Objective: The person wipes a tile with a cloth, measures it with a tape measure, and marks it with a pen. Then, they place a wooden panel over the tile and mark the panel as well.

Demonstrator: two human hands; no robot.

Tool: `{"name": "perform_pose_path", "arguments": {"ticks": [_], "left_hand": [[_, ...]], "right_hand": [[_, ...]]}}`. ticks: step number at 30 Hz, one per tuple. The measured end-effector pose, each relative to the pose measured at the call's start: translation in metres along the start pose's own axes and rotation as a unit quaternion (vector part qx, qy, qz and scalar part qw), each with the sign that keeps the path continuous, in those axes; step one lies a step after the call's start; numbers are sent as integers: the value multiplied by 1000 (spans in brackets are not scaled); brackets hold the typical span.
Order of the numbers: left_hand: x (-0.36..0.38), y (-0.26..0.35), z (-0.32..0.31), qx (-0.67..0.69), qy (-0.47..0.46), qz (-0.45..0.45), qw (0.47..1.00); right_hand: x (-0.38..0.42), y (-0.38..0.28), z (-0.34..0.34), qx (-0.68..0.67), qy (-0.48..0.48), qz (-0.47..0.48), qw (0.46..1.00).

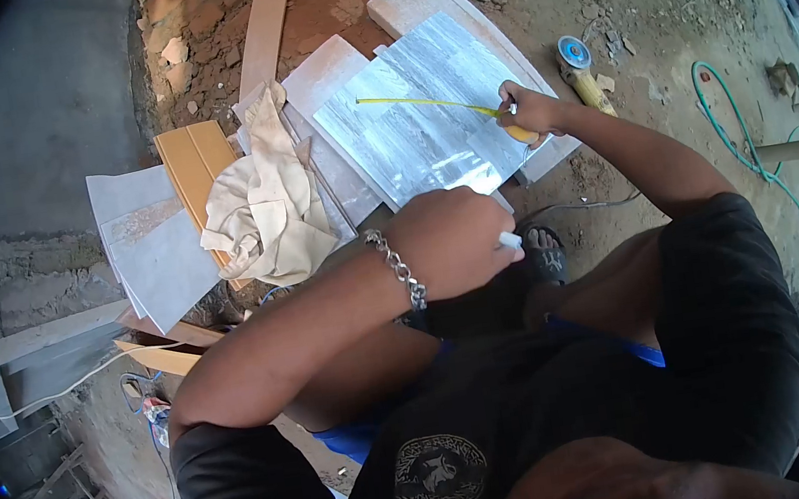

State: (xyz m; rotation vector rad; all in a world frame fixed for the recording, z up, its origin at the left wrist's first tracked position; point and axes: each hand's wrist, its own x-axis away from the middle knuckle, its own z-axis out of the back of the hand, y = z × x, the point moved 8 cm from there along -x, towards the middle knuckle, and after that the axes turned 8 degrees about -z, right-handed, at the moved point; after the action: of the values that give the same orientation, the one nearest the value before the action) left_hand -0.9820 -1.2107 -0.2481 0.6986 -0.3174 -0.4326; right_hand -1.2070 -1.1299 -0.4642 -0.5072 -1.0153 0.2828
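My right hand (536,117) is closed around a tape measure (520,135) at the right edge of a grey wood-look tile (405,138). Its yellow blade (426,102) reaches leftward across the tile's face. Nearer my body, my left hand (459,242), with a chain bracelet (396,268) at the wrist, is curled in a fist just below the tile's near edge. The end of a white, pen-like thing (510,240) pokes out of that fist; its remainder is hidden by the fingers. Beneath the tile lie pale slabs (325,67).
A crumpled beige cloth (263,212) lies left of the tile, over tan panels (190,151) and grey tile pieces (153,252). An angle grinder (583,74) with a blue disc rests on the dirt at right. Farther right, a green hose (731,125) loops over the ground.
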Motion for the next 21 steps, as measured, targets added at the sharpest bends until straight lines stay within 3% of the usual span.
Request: {"name": "perform_pose_path", "arguments": {"ticks": [1,3,5,8,9,10,11,18,21], "left_hand": [[17,41,-2,7,-14,-11,1000],[43,88,-28,79,9,-110,991],[56,104,-44,114,-2,-170,979],[59,94,-56,170,26,-167,971],[60,87,-54,89,58,-143,984],[64,82,-50,8,92,-113,989],[64,79,-47,19,92,-105,990],[63,73,-52,-51,109,-102,987],[63,71,-52,-41,98,-96,990]], "right_hand": [[14,8,-13,-6,2,-6,1000],[39,45,-51,-259,-36,-144,954],[55,56,-78,-367,13,-153,918],[64,70,-107,-561,122,-139,807],[60,77,-112,-569,132,-144,799],[54,86,-122,-640,148,-141,741],[49,95,-129,-704,162,-132,679],[68,112,-193,-699,224,-202,648],[69,93,-218,-682,204,-216,668]]}}
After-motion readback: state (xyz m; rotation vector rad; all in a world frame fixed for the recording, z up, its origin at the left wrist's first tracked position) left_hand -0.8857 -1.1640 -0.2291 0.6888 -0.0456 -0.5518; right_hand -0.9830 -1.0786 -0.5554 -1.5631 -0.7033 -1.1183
